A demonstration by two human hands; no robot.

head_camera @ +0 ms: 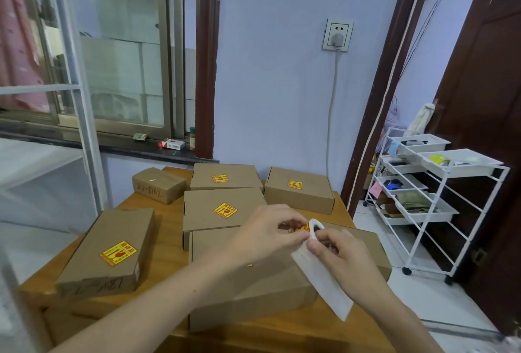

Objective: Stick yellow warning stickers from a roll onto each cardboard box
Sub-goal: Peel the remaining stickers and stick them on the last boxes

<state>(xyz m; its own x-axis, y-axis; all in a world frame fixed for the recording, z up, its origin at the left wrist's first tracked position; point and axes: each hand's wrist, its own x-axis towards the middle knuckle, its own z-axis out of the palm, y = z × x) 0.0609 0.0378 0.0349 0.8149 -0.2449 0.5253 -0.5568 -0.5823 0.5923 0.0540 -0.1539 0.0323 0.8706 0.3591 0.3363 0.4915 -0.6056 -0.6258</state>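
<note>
Several brown cardboard boxes lie on a wooden table [169, 228]. Yellow warning stickers show on the left box [107, 251], the middle box [222, 209], the far middle box [225, 178] and the far right box [298, 189]. The small box [159, 185] at the far left has no visible sticker. Over the big near box [253, 282], my right hand [341, 259] holds the sticker roll [314, 228], and a white backing strip [324, 282] hangs down from it. My left hand [267, 231] pinches a yellow sticker [300, 228] at the roll.
A white wire cart [423, 200] with trays stands to the right on the tiled floor. A window sill [141, 147] with small items runs behind the table on the left. A wall socket [337, 34] with a cable is above the boxes.
</note>
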